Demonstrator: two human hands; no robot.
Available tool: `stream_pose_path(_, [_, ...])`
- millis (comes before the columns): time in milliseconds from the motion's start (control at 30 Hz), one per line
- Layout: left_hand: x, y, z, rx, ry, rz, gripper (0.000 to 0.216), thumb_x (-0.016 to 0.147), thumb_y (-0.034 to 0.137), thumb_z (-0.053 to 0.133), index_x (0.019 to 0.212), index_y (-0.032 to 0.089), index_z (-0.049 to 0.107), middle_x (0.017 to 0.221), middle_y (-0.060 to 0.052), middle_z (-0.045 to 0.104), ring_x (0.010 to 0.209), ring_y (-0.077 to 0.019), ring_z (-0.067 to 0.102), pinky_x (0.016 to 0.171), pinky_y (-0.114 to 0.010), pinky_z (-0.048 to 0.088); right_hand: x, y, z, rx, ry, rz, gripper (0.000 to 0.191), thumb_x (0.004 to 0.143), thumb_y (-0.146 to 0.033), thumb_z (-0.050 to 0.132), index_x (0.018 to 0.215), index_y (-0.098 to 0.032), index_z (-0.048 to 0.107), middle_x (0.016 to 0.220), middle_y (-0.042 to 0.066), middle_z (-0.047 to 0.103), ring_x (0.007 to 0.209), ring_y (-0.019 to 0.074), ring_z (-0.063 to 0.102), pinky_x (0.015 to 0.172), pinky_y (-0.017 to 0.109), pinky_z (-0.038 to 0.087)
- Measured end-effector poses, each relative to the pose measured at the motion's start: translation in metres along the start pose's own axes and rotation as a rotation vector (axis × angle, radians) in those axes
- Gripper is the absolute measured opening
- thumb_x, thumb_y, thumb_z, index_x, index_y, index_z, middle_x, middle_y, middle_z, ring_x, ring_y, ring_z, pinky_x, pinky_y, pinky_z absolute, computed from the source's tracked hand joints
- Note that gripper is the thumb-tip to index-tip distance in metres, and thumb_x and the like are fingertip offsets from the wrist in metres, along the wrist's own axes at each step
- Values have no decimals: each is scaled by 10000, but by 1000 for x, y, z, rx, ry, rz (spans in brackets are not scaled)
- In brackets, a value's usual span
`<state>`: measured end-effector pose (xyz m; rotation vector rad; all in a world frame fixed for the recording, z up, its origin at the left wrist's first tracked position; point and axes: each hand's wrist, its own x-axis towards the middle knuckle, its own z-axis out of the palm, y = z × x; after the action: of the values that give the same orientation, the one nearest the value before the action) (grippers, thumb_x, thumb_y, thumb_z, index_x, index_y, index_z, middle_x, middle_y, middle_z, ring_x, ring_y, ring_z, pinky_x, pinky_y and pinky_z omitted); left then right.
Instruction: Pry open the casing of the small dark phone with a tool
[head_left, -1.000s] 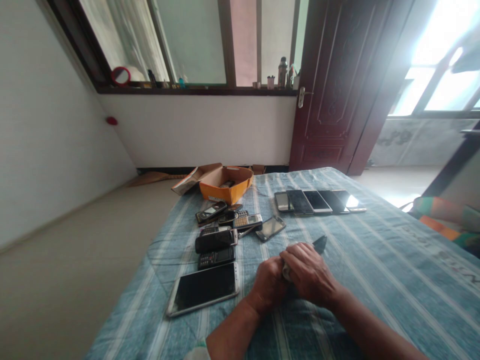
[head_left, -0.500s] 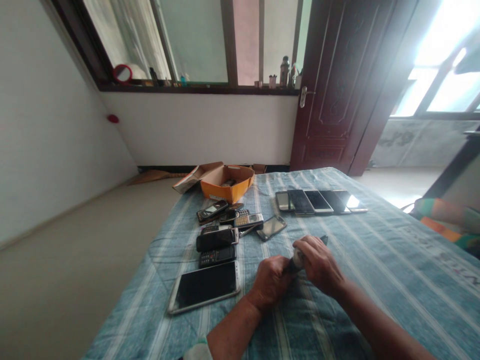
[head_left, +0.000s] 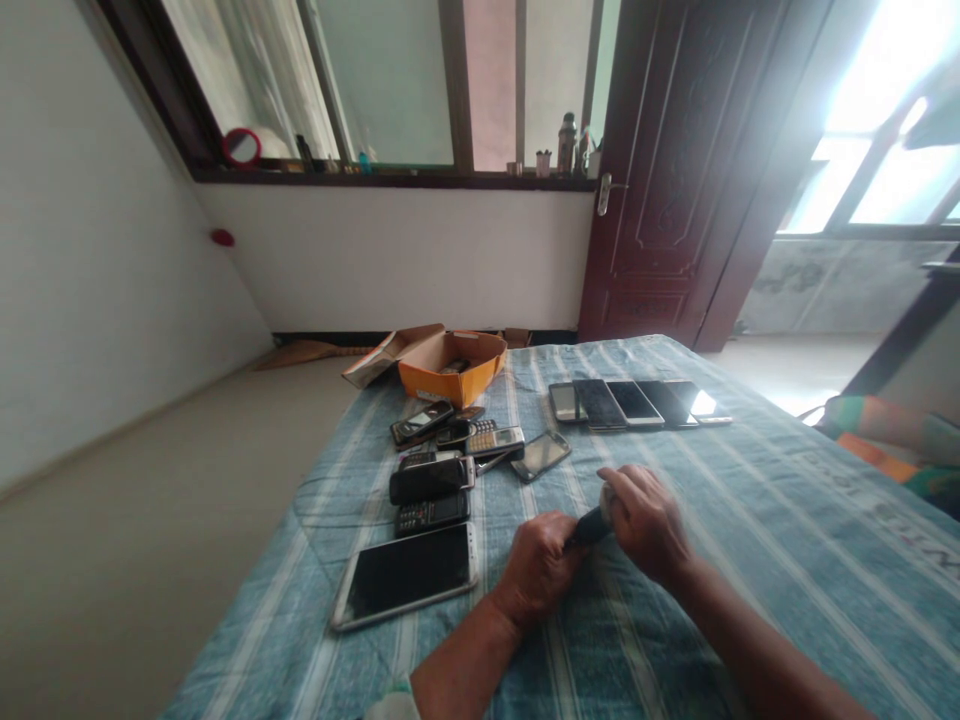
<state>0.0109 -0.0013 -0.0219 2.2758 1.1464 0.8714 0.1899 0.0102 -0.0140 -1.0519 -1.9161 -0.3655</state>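
Note:
My left hand point(head_left: 541, 565) is closed around one end of a dark phone point(head_left: 590, 527), tilted up above the bed; much of it is hidden by my fingers. At the phone's other end, my right hand point(head_left: 646, 525) is closed on a whitish wad like a cloth point(head_left: 607, 498), pressed against the phone. Left of my hands lies a large white-framed tablet point(head_left: 409, 576). Beyond it a black keypad phone point(head_left: 431, 514), a dark slider-like phone point(head_left: 427, 480) and a silver keypad phone point(head_left: 495, 441) form a loose pile. A grey touchscreen phone point(head_left: 541, 456) rests apart from my hands.
Several smartphones point(head_left: 634, 402) lie side by side in a row at the far right. An orange cardboard box point(head_left: 439, 385) stands open at the bed's far edge, with something dark inside. A blue striped sheet point(head_left: 750, 560) covers the bed. Behind are a dark red door point(head_left: 675, 200) and a windowsill.
My right hand has slid along the phone with the whitish wad, uncovering more of its dark middle. My left hand keeps its grip, and the laid-out phones stay put.

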Motion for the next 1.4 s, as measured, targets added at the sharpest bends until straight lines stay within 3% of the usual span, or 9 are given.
stream_pose_path(167, [0,-1,5,23,46,40,197,854,232,535,675,169,586,674,-20,616,630,-143,563,620,-229,423,-1,-31,4,49,-85,-57,250,861,-92,377,951,-145,604,746,60,559,706,188,502,676,324,391])
stream_pose_path(267, [-1,0,4,25,49,38,187,857,213,519,684,174,578,680,-20,620,627,-141,561,624,-230,429,0,-34,4,62,-124,-34,248,845,-98,391,923,-159,618,732,50,565,682,180,505,664,315,382])
stream_pose_path(667, [-1,2,-2,49,-25,21,91,774,105,584,719,166,622,692,-18,625,686,-166,591,629,-234,407,1,22,-3,-30,-17,199,280,806,-75,387,869,-188,635,732,27,586,657,161,534,627,276,404])
stream_pose_path(800, [-1,3,-1,31,-10,25,104,803,169,584,703,162,610,677,-17,602,668,-164,577,617,-238,399,1,9,-3,-88,-14,101,212,885,-135,428,808,-182,620,704,37,558,669,172,502,652,298,381])
stream_pose_path(967, [-2,4,-1,-3,17,15,182,843,236,529,679,170,576,662,-2,560,621,-142,536,589,-232,384,1,-17,1,-48,-22,-21,276,918,-123,400,737,-187,599,724,50,556,708,172,500,680,306,363])
stream_pose_path(1233, [-1,6,-4,-142,-9,9,60,775,218,572,746,166,586,688,15,537,644,-129,506,600,-217,393,0,-25,2,0,-49,-80,268,945,-144,360,896,-151,623,801,74,591,746,184,518,694,322,374])
stream_pose_path(1400, [-2,6,-3,-155,35,47,105,802,208,523,716,164,563,688,1,546,638,-131,512,616,-227,410,1,-30,1,76,-73,-108,260,949,-137,342,990,-140,598,845,85,602,754,186,524,680,323,387])
